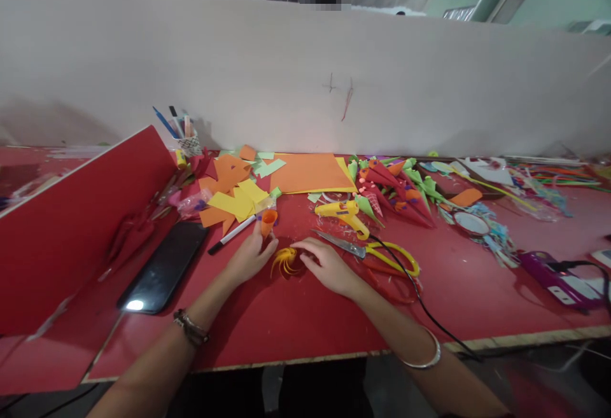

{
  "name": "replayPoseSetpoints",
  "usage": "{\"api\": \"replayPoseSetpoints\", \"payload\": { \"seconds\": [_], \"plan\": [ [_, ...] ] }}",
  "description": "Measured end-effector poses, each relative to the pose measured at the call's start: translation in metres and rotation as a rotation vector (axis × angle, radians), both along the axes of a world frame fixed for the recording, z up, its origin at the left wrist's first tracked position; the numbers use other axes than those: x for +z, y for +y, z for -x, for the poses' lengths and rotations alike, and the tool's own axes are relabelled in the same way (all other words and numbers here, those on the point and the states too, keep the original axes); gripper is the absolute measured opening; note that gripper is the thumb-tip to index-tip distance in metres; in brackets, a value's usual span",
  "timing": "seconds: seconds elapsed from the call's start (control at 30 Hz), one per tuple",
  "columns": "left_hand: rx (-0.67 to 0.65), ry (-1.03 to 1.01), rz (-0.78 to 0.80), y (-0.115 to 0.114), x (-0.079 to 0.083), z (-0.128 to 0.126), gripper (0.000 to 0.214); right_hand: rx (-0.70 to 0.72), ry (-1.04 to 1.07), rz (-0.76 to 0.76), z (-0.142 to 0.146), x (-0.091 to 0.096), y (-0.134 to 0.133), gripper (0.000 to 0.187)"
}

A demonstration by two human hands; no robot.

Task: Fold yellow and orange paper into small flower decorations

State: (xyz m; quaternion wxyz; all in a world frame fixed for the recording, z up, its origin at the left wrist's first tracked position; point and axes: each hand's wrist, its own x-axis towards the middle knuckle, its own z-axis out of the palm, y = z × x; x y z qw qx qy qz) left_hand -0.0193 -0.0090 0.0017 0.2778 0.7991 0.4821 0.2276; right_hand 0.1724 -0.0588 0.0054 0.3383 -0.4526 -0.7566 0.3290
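Note:
My left hand (249, 256) is closed around a small orange paper cone (268, 221), its wide mouth facing up. Fringed yellow paper (285, 260), cut into curled strips, rests low over the red table between my hands. At its right edge, the fingertips of my right hand (329, 268) are pinched on it. Just beyond the right hand lie scissors (391, 257) with yellow handles, blades apart from my fingers. A yellow hot glue gun (342, 214) lies behind them, its black cord running toward the front edge. Left of the cone is a white marker (233, 233) with a black cap.
A black phone (165, 268) lies left, beside a slanted red board (81, 227). Paper scraps (233, 198) and orange sheets (305, 173) lie at the back, with several finished paper cones (391, 186) to their right. A pen cup (189, 144) and purple power strip (558, 281) flank the table.

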Motion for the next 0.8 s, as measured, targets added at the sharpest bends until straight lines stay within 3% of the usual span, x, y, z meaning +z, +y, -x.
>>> {"api": "replayPoseSetpoints", "payload": {
  "seconds": [0.13, 0.23, 0.37, 0.47, 0.53, 0.63, 0.8],
  "plan": [
    [0.151, 0.298, -0.128, 0.002, -0.004, 0.002, 0.026, 0.0, 0.004, 0.029, 0.001, -0.005, 0.0, 0.034],
    [0.138, 0.454, -0.288, 0.003, -0.007, 0.004, 0.024, -0.003, 0.015, 0.053, 0.001, -0.008, 0.0, 0.028],
    [0.095, 0.447, -0.363, 0.003, -0.005, 0.008, 0.03, -0.024, 0.034, 0.065, 0.002, -0.008, 0.0, 0.022],
    [0.033, 0.348, -0.414, 0.002, 0.007, 0.012, 0.035, -0.031, 0.033, 0.066, 0.002, -0.007, 0.0, 0.017],
    [-0.05, 0.252, -0.366, -0.002, 0.018, 0.014, 0.028, -0.024, 0.031, 0.051, 0.002, -0.007, 0.0, 0.012],
    [-0.238, 0.137, -0.144, -0.013, 0.028, 0.013, 0.021, -0.026, 0.005, 0.006, 0.002, -0.007, 0.0, 0.008],
    [-0.234, 0.105, -0.01, -0.031, 0.02, 0.008, 0.025, -0.018, -0.1, -0.056, 0.0, -0.006, 0.0, 0.004]
  ]
}}
